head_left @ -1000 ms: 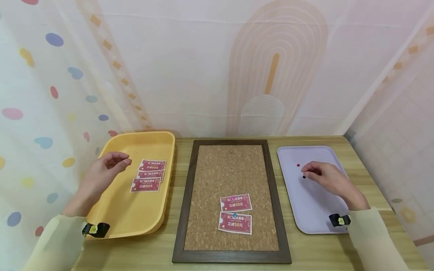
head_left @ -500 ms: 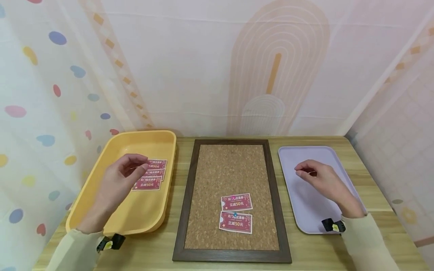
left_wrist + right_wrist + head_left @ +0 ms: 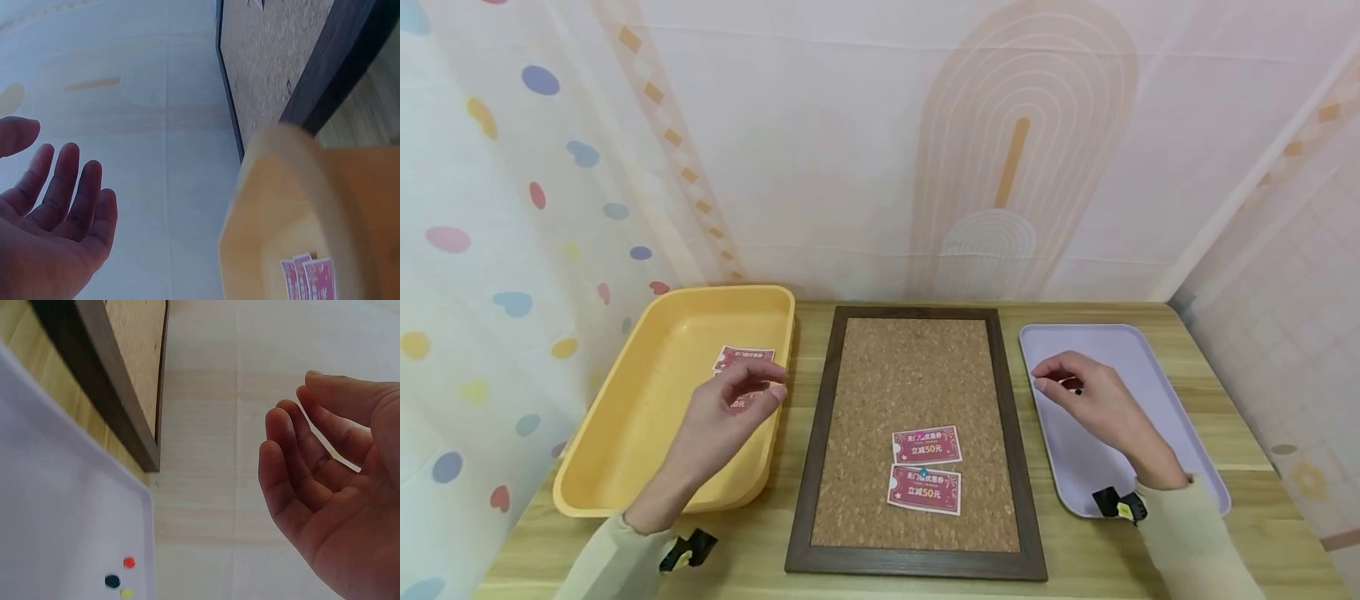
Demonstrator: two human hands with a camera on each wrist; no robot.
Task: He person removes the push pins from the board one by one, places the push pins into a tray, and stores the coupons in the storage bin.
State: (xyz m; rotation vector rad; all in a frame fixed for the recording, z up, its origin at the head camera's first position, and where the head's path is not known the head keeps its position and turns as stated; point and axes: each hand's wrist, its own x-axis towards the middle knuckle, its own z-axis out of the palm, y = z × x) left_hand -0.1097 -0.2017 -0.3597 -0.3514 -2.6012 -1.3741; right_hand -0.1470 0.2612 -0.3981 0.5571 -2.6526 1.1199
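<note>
Coupons (image 3: 927,467) marked 立减50元

In the head view the left hand (image 3: 724,417) covers the lower coupons (image 3: 743,357) in the yellow tray (image 3: 647,433); only the top one shows whole. The right hand (image 3: 1086,398) hides most of the pushpins on the lilac tray (image 3: 1150,358); one dark speck (image 3: 1077,390) peeks out by the fingers, too small to identify. The print on the two coupons on the cork board (image 3: 917,367) is too small to read. Both forearms run off the bottom edge. In the left wrist view the coupons (image 3: 309,278) are cut by the bottom edge.
</note>
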